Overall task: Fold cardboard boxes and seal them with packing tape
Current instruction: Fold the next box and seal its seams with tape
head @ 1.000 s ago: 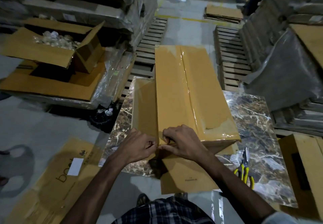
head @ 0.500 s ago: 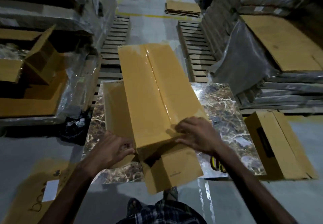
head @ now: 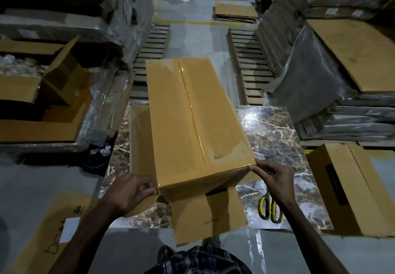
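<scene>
A long brown cardboard box (head: 192,120) lies on a marble-patterned table (head: 275,132), with clear packing tape along its top seam and across its near end. My left hand (head: 130,190) pinches the tape at the box's near left corner. At the near right corner, my right hand (head: 275,177) pinches the tape's other end with thumb and fingers. A loose flap (head: 207,214) hangs off the near end, over the table's front edge.
Yellow-handled scissors (head: 270,209) lie on the table under my right wrist. An open box (head: 34,77) sits at the left and another box (head: 352,188) at the right. Flat cardboard (head: 42,231) covers the floor at lower left. Wooden pallets (head: 248,64) and wrapped stacks lie beyond.
Both hands were together at the middle of the box's near edge, then slid apart to the two near corners. The view shifted and the box's near end now looks squared.
</scene>
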A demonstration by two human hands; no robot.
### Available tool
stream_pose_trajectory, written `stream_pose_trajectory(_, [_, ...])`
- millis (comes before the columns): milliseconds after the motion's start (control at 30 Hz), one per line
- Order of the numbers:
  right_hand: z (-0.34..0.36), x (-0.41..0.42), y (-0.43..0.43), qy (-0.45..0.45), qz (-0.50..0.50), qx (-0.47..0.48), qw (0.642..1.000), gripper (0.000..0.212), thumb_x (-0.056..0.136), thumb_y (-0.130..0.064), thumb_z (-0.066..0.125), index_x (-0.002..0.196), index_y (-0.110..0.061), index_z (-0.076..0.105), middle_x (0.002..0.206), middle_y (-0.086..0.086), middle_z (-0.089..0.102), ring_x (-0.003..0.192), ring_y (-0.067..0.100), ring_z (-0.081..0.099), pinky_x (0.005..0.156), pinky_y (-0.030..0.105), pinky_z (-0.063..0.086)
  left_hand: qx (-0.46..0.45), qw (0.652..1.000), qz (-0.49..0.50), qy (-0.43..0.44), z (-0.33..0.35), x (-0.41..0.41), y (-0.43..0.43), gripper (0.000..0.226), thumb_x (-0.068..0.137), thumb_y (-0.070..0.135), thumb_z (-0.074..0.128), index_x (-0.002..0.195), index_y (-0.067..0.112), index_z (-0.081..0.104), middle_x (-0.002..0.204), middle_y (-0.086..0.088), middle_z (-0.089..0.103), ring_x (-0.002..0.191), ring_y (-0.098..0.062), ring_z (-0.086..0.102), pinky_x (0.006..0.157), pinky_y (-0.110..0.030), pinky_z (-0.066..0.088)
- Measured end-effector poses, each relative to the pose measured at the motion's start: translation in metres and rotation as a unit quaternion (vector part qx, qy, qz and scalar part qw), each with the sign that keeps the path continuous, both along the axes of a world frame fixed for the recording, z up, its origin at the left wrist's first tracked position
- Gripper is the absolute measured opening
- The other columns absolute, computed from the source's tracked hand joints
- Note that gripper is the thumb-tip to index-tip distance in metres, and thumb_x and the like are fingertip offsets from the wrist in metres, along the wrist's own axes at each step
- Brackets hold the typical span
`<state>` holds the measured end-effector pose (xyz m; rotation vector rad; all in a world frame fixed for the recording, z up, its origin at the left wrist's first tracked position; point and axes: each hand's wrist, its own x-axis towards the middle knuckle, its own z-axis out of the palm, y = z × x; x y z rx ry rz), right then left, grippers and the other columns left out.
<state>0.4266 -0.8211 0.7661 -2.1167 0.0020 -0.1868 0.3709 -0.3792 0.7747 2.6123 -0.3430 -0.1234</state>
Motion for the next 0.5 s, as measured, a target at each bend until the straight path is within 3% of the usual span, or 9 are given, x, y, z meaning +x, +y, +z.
stream_pose_trajectory(67, [-0.002,0.006,-0.004,-0.005,0.013,-0.003,1.0,0.019,0.076,-0.039,0.083,0.094,-0.036,0.078,0.088,-0.027,0.074,0.084,-0.002,0.074,0.079,0.031,0.061,-0.001,1.0,-0.002,-0.001,0.002,0.0,-0.001,0.031,0.086,0.067,0.053,0.077,0.041,0.068,0.062,0.02,0.061,0.061,0.002,0.058,0.063,-0.028,0.035])
stream_pose_trajectory(133, [-0.005,0.01,-0.011,-0.026,0.033,-0.035,0.999,0.02,0.08,-0.045,0.079,0.094,-0.031,0.081,0.09,-0.022,0.074,0.082,-0.008,0.072,0.075,0.026,0.061,0.004,1.0,-0.006,-0.003,0.004,0.001,-0.003,0.025,0.085,0.065,0.055,0.074,0.044,0.065,0.059,0.022,0.059,0.06,0.005,0.056,0.063,-0.025,0.034])
stream_pose_trajectory(200, [-0.007,0.013,-0.018,-0.064,0.065,-0.069,0.994,0.045,0.088,-0.062,0.068,0.098,-0.022,0.083,0.092,-0.017,0.075,0.083,-0.013,0.069,0.073,0.013,0.056,0.012,1.0,-0.008,-0.005,0.006,0.002,-0.005,0.025,0.082,0.065,0.055,0.074,0.045,0.067,0.059,0.022,0.06,0.057,0.007,0.056,0.059,-0.019,0.034])
stream_pose_trajectory(267, [-0.01,0.014,-0.023,-0.074,0.086,-0.076,0.991,0.058,0.089,-0.07,0.06,0.099,-0.018,0.084,0.093,-0.014,0.077,0.083,-0.013,0.069,0.073,0.009,0.054,0.02,1.0,-0.007,-0.016,0.005,0.005,-0.004,0.027,0.079,0.064,0.056,0.073,0.042,0.07,0.058,0.02,0.063,0.053,0.007,0.056,0.056,-0.018,0.033])
stream_pose_trajectory(400, [-0.006,0.022,-0.025,-0.075,0.114,-0.087,0.987,0.057,0.085,-0.072,0.063,0.091,-0.019,0.083,0.086,-0.017,0.075,0.078,-0.011,0.069,0.069,0.015,0.057,0.048,0.998,-0.022,-0.046,0.004,0.011,-0.003,0.028,0.078,0.058,0.058,0.07,0.035,0.07,0.053,0.017,0.062,0.046,0.003,0.056,0.058,-0.007,0.027])
stream_pose_trajectory(500, [0.001,0.035,-0.022,-0.077,0.116,-0.124,0.982,0.058,0.074,-0.078,0.067,0.074,-0.02,0.076,0.069,-0.015,0.072,0.07,-0.007,0.068,0.06,0.02,0.056,0.057,0.997,-0.024,-0.038,0.008,0.01,-0.005,0.026,0.08,0.057,0.058,0.068,0.035,0.067,0.048,0.019,0.048,0.044,0.002,0.054,0.059,-0.006,0.024])
